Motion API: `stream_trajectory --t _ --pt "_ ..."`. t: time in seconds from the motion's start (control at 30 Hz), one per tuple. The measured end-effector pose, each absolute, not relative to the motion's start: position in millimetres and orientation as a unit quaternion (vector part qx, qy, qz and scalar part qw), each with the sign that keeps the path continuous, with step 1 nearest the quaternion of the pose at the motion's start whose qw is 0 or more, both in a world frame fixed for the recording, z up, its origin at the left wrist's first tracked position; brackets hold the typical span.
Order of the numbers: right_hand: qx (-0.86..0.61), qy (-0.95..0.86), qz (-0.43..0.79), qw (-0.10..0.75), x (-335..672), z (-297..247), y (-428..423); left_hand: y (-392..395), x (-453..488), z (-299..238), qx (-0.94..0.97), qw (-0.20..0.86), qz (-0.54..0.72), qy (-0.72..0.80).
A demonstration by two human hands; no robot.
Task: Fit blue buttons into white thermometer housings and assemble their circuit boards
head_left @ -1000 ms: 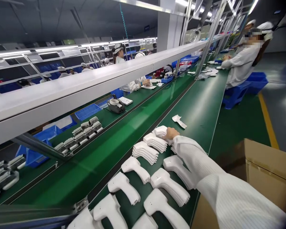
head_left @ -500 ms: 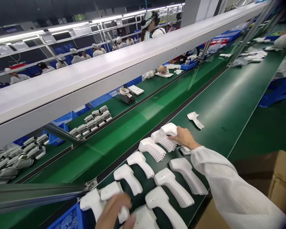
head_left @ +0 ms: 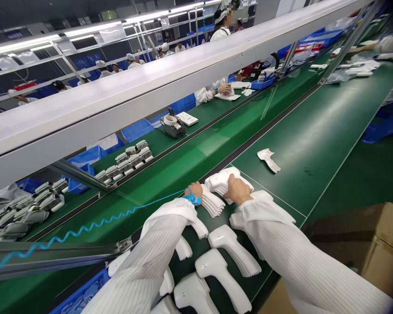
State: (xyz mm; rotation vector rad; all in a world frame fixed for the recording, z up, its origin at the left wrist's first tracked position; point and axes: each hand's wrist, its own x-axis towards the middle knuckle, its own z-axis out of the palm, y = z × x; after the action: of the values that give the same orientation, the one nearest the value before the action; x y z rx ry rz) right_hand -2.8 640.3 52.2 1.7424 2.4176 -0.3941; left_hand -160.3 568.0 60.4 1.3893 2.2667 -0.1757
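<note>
The left hand (head_left: 194,192), wearing a blue wrist strap (head_left: 192,199) with a coiled cord (head_left: 85,229), and the right hand (head_left: 237,189) hold a stack of white plastic gun-shaped shells (head_left: 216,185) on the green table (head_left: 301,139). More shells (head_left: 227,246) lie in rows nearby; a single shell (head_left: 268,159) lies apart, and a cardboard box (head_left: 380,231) sits beside the table's edge.

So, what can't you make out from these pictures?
Head view:
Fingertips of the left hand and right hand: hidden by the stack.
Housings: partly hidden by the left sleeve.
Blue coiled cord: cut off by the left edge.
Cardboard box: cut off by the right edge.
</note>
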Motion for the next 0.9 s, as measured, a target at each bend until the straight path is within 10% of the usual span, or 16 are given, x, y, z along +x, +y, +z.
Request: stream_trajectory --t 0.9 --pt "0.684 0.707 -0.176 -0.033 114 94 693 570 -162 110 0.55 0.199 0.07 0.808"
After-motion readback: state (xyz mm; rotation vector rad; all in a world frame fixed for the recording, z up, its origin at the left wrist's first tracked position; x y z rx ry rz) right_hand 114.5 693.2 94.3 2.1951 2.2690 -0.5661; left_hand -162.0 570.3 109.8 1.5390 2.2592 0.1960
